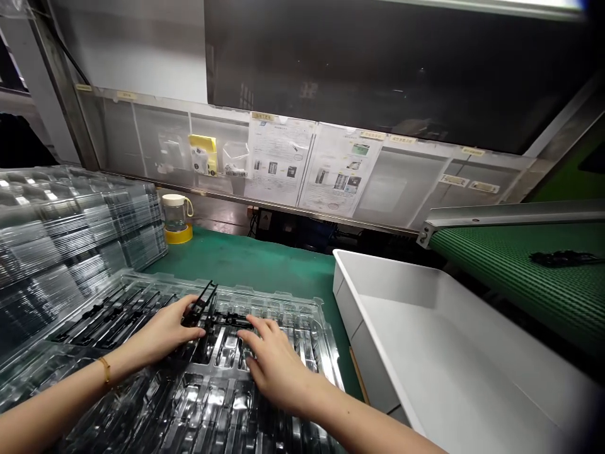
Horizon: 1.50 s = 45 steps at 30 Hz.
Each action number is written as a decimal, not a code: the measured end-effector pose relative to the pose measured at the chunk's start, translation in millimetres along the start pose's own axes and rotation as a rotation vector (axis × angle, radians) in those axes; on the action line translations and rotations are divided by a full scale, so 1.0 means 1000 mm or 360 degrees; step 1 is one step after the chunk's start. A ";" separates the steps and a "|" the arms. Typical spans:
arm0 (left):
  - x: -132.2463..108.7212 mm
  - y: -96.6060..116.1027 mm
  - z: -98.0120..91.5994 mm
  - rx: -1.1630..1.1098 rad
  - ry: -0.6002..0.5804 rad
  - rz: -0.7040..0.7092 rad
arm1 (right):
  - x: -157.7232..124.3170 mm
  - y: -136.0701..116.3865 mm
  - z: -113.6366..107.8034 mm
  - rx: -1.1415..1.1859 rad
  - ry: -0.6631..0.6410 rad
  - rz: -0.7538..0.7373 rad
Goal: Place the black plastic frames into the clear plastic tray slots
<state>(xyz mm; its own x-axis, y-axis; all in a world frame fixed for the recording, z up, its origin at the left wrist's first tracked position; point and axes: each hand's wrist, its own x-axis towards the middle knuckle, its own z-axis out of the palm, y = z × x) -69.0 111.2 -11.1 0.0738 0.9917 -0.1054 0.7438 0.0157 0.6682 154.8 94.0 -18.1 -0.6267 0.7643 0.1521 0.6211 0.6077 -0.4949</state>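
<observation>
Left hand (pixel 170 328) is pinching a black plastic part (pixel 204 301) over the clear tray (pixel 312 315); right hand (pixel 274 362) is lying flat, fingertips touching another black piece (pixel 231 320). White bin (pixel 425 328) is sitting at the mat's right edge.

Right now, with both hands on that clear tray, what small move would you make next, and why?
Probably press the black part down into its pocket. The left hand pinches its raised end while the right hand lies flat on the clear tray beside it; one end still sticks up, and seated parts fill the pockets to the left.
</observation>
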 end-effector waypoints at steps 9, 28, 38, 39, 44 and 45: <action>-0.014 -0.001 0.002 0.0098 0.0249 0.0029 | 0.017 0.014 0.009 -0.0219 0.0217 0.0028; -0.007 -0.029 0.002 0.0776 0.0213 0.0390 | 0.007 -0.007 0.000 -0.0139 0.0205 -0.0110; -0.024 -0.033 0.013 0.0785 -0.0110 0.0440 | 0.009 -0.020 0.005 0.0460 0.0470 -0.0058; -0.024 -0.034 0.013 0.0786 -0.0089 0.0435 | 0.009 -0.020 0.007 0.0486 0.0474 -0.0040; -0.024 -0.026 0.013 0.0818 0.0076 0.0499 | 0.009 -0.018 0.012 0.0718 0.0223 -0.0046; -0.025 -0.023 0.014 0.0828 0.0113 0.0514 | 0.009 -0.019 0.011 0.0753 0.0166 -0.0096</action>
<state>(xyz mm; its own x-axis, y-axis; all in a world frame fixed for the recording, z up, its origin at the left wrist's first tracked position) -78.6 84.5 -33.9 0.3184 0.9423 0.1037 0.9192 -0.3336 0.2092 132.4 86.7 -17.2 -0.5892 0.7631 0.2655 0.2879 0.5054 -0.8135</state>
